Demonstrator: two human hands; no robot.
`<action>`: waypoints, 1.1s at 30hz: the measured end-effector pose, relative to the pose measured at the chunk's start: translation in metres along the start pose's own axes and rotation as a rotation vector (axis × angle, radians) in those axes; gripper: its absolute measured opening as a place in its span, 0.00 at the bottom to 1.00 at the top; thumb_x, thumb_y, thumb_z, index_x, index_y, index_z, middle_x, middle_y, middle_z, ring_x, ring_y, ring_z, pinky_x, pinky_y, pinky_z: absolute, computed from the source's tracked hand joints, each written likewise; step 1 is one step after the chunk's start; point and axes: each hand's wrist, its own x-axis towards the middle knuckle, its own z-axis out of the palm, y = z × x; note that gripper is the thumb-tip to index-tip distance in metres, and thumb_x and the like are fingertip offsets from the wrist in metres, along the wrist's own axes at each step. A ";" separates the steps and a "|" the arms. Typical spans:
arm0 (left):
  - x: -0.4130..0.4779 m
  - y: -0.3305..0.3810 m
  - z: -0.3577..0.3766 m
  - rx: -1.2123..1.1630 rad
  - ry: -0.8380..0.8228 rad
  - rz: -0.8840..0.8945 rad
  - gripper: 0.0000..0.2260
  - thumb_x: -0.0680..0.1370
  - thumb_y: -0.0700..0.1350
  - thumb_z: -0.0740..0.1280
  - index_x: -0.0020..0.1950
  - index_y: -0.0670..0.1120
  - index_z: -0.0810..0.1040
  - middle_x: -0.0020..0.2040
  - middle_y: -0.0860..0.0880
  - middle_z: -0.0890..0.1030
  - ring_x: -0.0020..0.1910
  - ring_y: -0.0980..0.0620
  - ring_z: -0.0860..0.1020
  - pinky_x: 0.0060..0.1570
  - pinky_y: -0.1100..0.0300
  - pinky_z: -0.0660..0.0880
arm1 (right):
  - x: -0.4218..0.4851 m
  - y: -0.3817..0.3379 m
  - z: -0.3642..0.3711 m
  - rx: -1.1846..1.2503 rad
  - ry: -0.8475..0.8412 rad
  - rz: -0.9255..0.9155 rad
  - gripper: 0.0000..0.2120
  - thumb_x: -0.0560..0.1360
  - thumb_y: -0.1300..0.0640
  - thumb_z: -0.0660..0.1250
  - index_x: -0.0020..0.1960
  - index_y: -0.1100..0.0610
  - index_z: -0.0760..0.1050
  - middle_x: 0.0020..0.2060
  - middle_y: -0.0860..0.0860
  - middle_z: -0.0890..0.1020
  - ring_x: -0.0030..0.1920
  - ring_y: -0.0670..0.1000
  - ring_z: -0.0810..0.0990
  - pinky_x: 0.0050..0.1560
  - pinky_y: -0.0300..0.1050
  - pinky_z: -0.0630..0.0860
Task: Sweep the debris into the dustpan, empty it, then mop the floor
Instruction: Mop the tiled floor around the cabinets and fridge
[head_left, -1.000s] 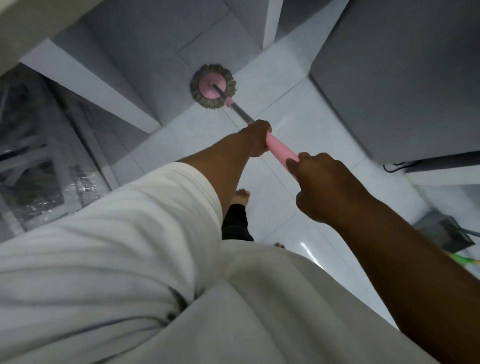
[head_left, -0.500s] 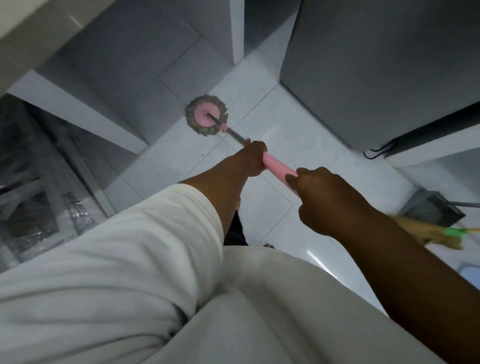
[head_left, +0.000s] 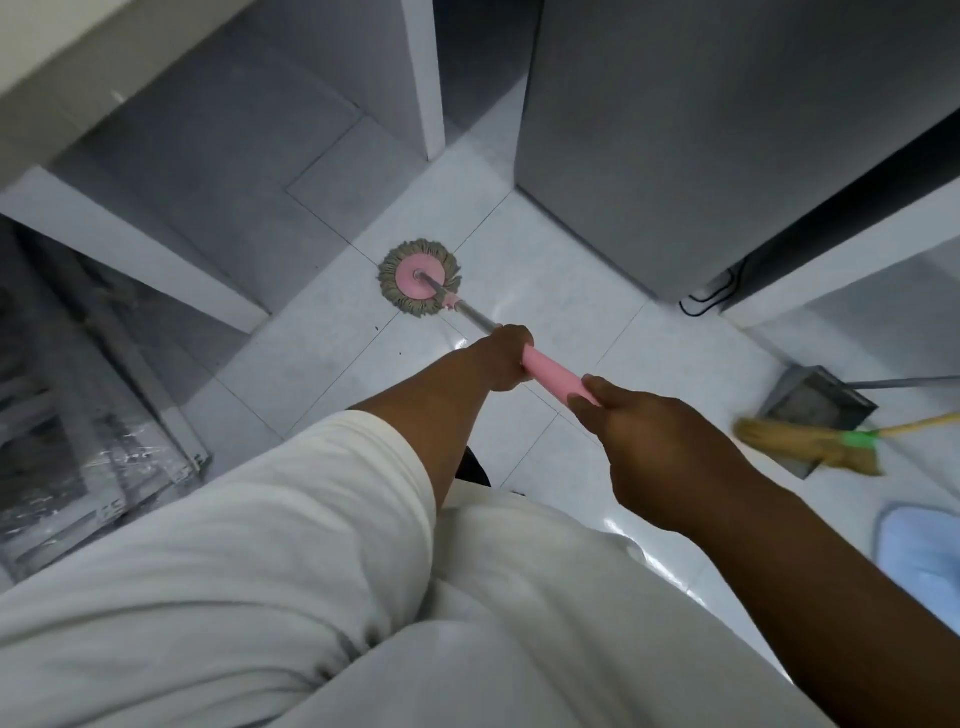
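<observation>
A round mop head with a pink disc and grey-brown fringe rests flat on the white tiled floor. Its metal shaft runs back to a pink grip. My left hand is shut around the front end of the pink grip. My right hand is shut on the grip's rear end, closer to my body. A grey dustpan lies on the floor at the right, with a straw broom with a green band lying across it.
A large grey cabinet stands at the back right, with a black cable at its base. A white partition edge and grey wall tiles are ahead. A shiny metal frame fills the left. A pale blue item lies at the right edge.
The mop head has slid back toward me and to the right across the floor. My view has shifted, bringing the dustpan and broom fully into sight. Both hands keep their grip.
</observation>
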 end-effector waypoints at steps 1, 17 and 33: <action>0.003 -0.005 -0.003 -0.010 0.006 0.001 0.18 0.78 0.43 0.68 0.66 0.39 0.70 0.63 0.40 0.74 0.58 0.42 0.77 0.59 0.50 0.74 | 0.007 -0.002 -0.002 -0.011 0.025 0.004 0.30 0.72 0.63 0.63 0.73 0.53 0.64 0.70 0.52 0.69 0.49 0.55 0.80 0.46 0.47 0.79; 0.133 -0.143 -0.184 -0.081 0.014 -0.122 0.18 0.79 0.42 0.65 0.68 0.41 0.69 0.65 0.42 0.75 0.63 0.43 0.75 0.66 0.51 0.71 | 0.242 -0.047 -0.110 0.061 0.112 0.098 0.33 0.73 0.60 0.67 0.75 0.60 0.59 0.71 0.60 0.66 0.47 0.58 0.81 0.45 0.46 0.75; 0.103 -0.120 -0.144 0.041 -0.056 -0.121 0.21 0.79 0.43 0.66 0.70 0.40 0.66 0.68 0.41 0.72 0.66 0.43 0.73 0.66 0.53 0.70 | 0.191 -0.061 -0.070 0.103 0.080 0.156 0.26 0.75 0.62 0.64 0.71 0.60 0.62 0.52 0.56 0.75 0.38 0.51 0.66 0.38 0.42 0.66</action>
